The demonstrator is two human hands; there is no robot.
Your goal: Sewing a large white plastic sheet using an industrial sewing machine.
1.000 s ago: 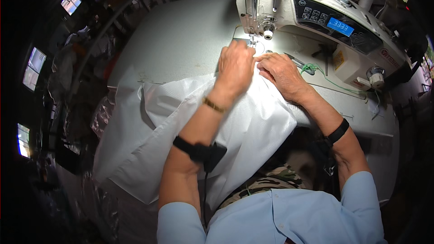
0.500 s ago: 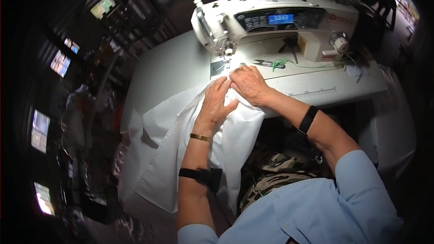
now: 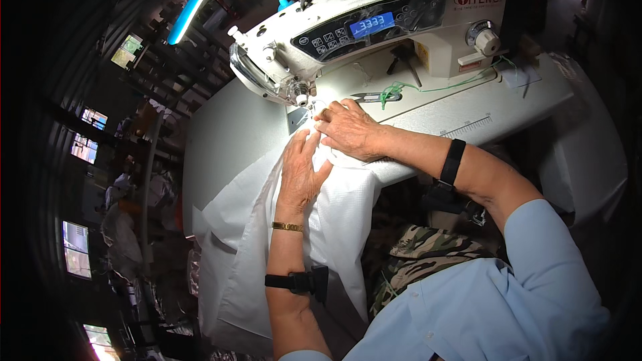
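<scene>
Both hands have stayed by the needle. Left hand (image 3: 299, 172) lies flat, fingers spread, pinning the white cloth (image 3: 334, 220) to the surface (image 3: 227, 134); right hand (image 3: 349, 130), fingers together, guides its edge under the sewing machine (image 3: 374, 27).

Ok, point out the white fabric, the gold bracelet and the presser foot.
white fabric (image 3: 334, 227), head view, flat panel beside the left wrist.
gold bracelet (image 3: 287, 226), head view, band across the left wrist.
presser foot (image 3: 302, 100), head view, its lower tip.

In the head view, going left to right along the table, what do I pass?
White fabric → left hand → right hand → black-handled scissors → green thread → machine handwheel.
</scene>
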